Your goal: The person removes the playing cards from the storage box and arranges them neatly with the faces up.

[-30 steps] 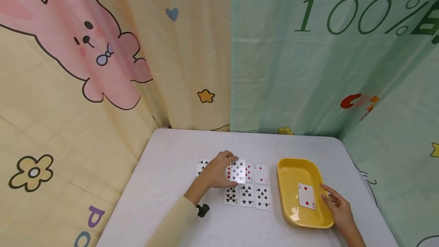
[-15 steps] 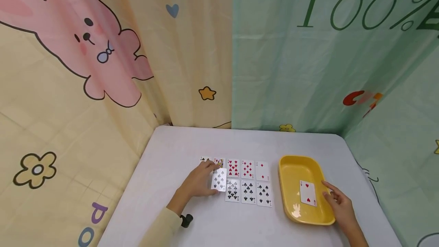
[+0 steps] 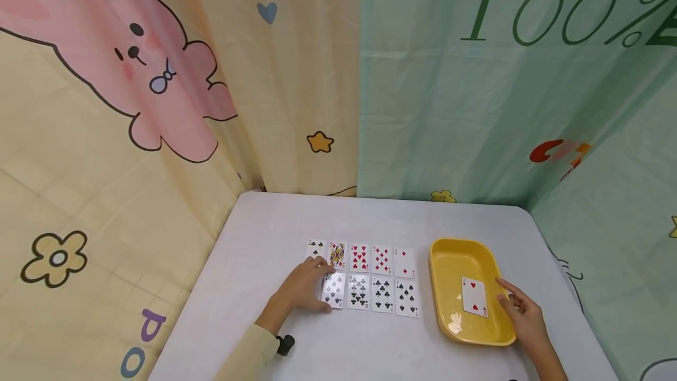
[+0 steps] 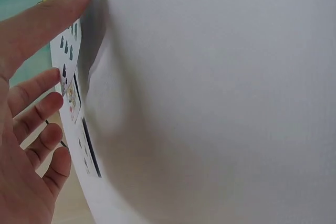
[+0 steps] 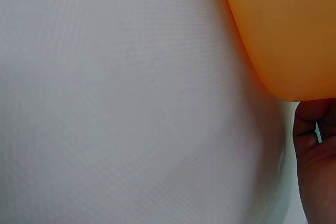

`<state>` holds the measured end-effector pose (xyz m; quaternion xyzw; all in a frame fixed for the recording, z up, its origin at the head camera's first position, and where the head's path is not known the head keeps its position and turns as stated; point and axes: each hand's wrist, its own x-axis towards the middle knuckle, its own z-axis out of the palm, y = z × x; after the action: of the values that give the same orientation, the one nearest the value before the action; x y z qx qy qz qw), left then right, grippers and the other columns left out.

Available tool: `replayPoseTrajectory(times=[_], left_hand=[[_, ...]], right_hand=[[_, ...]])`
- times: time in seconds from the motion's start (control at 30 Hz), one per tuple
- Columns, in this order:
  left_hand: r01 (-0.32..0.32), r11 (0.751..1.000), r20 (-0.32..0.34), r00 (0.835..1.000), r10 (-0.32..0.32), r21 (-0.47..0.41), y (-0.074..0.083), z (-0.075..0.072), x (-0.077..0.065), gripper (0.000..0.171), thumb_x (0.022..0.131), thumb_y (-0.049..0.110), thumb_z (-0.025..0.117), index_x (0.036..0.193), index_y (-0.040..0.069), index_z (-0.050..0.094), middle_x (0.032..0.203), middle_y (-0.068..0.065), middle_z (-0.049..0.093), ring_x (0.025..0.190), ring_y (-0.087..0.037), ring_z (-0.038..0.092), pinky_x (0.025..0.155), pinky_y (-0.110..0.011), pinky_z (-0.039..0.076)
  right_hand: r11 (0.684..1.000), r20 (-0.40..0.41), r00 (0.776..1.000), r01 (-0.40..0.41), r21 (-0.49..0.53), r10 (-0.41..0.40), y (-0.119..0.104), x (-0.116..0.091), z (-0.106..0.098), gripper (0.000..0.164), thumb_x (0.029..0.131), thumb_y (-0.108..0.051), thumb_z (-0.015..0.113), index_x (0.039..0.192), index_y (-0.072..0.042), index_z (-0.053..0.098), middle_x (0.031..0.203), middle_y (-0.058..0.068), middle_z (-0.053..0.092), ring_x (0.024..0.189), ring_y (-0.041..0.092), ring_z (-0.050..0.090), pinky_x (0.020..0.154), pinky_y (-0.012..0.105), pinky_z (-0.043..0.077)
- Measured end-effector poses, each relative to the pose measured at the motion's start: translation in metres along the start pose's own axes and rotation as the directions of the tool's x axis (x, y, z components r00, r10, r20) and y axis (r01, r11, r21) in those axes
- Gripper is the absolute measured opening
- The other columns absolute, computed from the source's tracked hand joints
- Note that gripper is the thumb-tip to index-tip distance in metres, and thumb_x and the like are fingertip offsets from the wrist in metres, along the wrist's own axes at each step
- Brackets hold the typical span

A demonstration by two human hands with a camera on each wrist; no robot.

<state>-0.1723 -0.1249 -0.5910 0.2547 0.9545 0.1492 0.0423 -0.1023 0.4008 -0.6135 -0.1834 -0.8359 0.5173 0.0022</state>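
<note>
My left hand (image 3: 300,288) pinches a spades playing card (image 3: 334,294) by its far and near edges, at the left end of the front row. In the left wrist view that card (image 4: 66,51) lies tilted between thumb and fingertips, and a shadow falls beside it. At the right side of a yellow tray (image 3: 443,316), my right hand (image 3: 526,319) holds the rim, with index finger and thumb over the edge. A two of hearts (image 3: 474,297) lies face up inside the tray. The right wrist view shows only the tray's outer wall (image 5: 289,35) and part of the hand.
Behind is a row of face-up cards: a clubs card (image 3: 316,247), a picture card (image 3: 337,255), a hearts card (image 3: 359,258) and two diamonds cards (image 3: 382,260). The front row continues rightward with two clubs cards (image 3: 358,293) and a spades card (image 3: 407,298). Printed curtains (image 3: 296,93) surround the white table (image 3: 370,346).
My left hand has carried the spades card left and toward me, from over the back row to the front row's left end. My right hand stays at the tray.
</note>
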Motion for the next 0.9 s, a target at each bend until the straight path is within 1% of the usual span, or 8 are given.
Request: replayPoseTrajectory(times=[0.17,0.33,0.57,0.73,0.9], left_hand=[[0.018,1.000,0.008,1.000,-0.018,0.015,-0.0014,0.0061,-0.0001,0.089,0.060,0.059,0.092,0.136,0.021,0.065,0.128,0.002,0.060,0.112,-0.017,0.052,0.094,-0.037,0.053],[0.032,0.999,0.006,0.999,-0.033,0.011,-0.0027,0.0081,-0.0005,0.088,0.061,0.058,0.092,0.136,0.021,0.065,0.126,0.002,0.059,0.112,-0.017,0.052,0.093,-0.037,0.053],[0.038,0.999,0.011,0.999,-0.038,0.011,-0.0045,0.0088,0.0007,0.088,0.063,0.058,0.091,0.140,0.023,0.063,0.127,0.003,0.059,0.112,-0.016,0.051,0.092,-0.036,0.052],[0.043,0.999,0.018,0.999,-0.043,0.002,-0.0051,0.0100,0.0010,0.088,0.064,0.057,0.091,0.140,0.023,0.063,0.126,0.002,0.059,0.111,-0.016,0.053,0.092,-0.036,0.053],[0.045,0.999,0.011,0.999,-0.045,-0.014,-0.0042,0.0099,-0.0002,0.090,0.063,0.056,0.091,0.142,0.023,0.062,0.126,0.003,0.060,0.112,-0.016,0.054,0.092,-0.037,0.053]], right_hand=[[1.000,0.000,1.000,-0.003,-0.003,0.003,0.0012,0.0016,0.0008,0.054,0.105,-0.039,0.059,0.152,-0.013,0.051,0.086,-0.001,0.040,0.066,0.009,0.041,0.051,0.025,0.041],[0.999,0.006,0.999,-0.047,-0.022,0.047,0.0018,0.0030,0.0015,0.055,0.105,-0.040,0.058,0.153,-0.016,0.050,0.087,0.001,0.041,0.069,0.010,0.042,0.052,0.025,0.042],[1.000,0.002,1.000,-0.016,-0.008,0.016,-0.0009,0.0016,0.0010,0.054,0.105,-0.038,0.059,0.152,-0.012,0.051,0.087,0.000,0.039,0.067,0.010,0.040,0.051,0.026,0.040],[0.999,0.011,0.999,-0.035,0.004,0.035,-0.0009,0.0003,0.0004,0.056,0.104,-0.039,0.060,0.152,-0.013,0.050,0.086,-0.001,0.039,0.067,0.010,0.040,0.051,0.026,0.040],[0.999,0.012,0.999,-0.045,0.000,0.045,-0.0006,0.0007,-0.0002,0.056,0.104,-0.040,0.060,0.152,-0.013,0.050,0.087,-0.001,0.039,0.069,0.010,0.041,0.052,0.026,0.040]])
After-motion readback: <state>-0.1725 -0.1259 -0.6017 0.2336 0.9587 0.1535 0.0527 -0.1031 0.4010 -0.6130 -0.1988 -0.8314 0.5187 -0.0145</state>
